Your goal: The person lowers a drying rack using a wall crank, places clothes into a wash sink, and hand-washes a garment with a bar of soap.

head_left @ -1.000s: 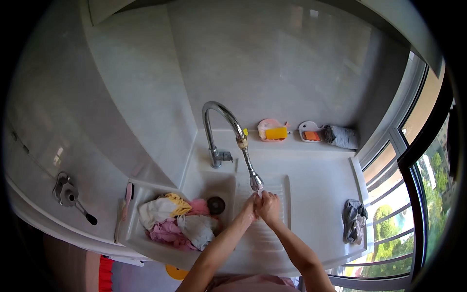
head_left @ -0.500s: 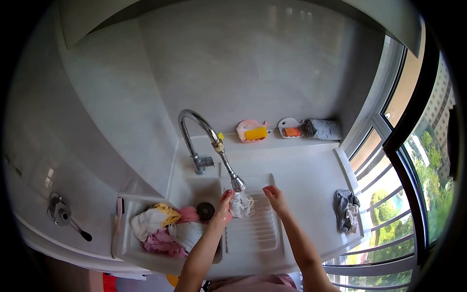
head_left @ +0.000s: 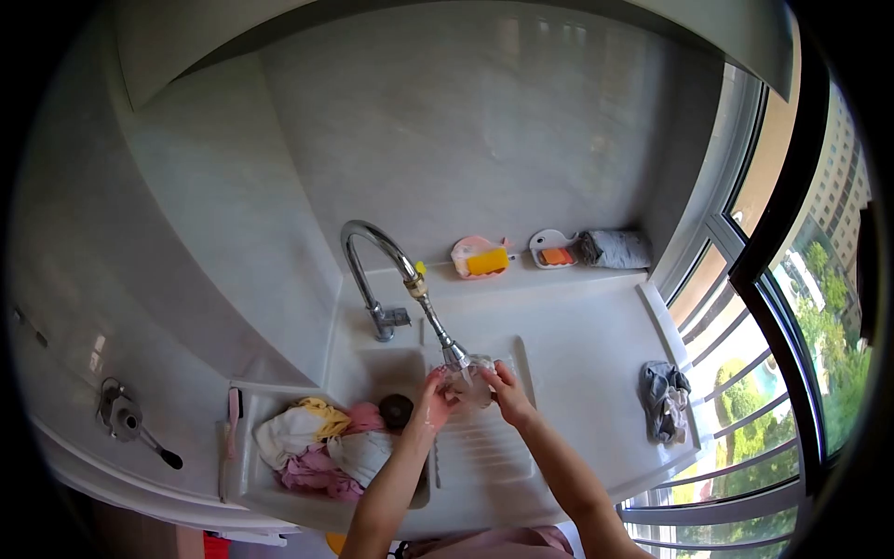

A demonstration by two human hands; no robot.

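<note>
Under the head of the chrome faucet [head_left: 453, 354], a small pale, translucent piece of wet cloth [head_left: 473, 384] is stretched between both hands. My left hand [head_left: 436, 399] pinches its left edge, and my right hand [head_left: 507, 391] pinches its right edge. Below them lies the ribbed washboard [head_left: 484, 452] of the sink. In the basin to the left sits a heap of clothes: a white piece [head_left: 284, 436], a yellow one [head_left: 324, 415] and a pink one [head_left: 318, 469]. A dark round drain piece [head_left: 396, 410] is beside the heap.
On the back ledge are a pink dish with a yellow soap bar [head_left: 487, 262], a white dish with an orange bar [head_left: 556, 256], and a folded gray cloth [head_left: 616, 250]. A gray garment [head_left: 665, 401] lies at right. A pink brush [head_left: 234, 410] rests on the left rim.
My hands came apart from their closed position under the faucet, and white water spray showed between them. They now hold the pale cloth spread between them. The view has shifted.
</note>
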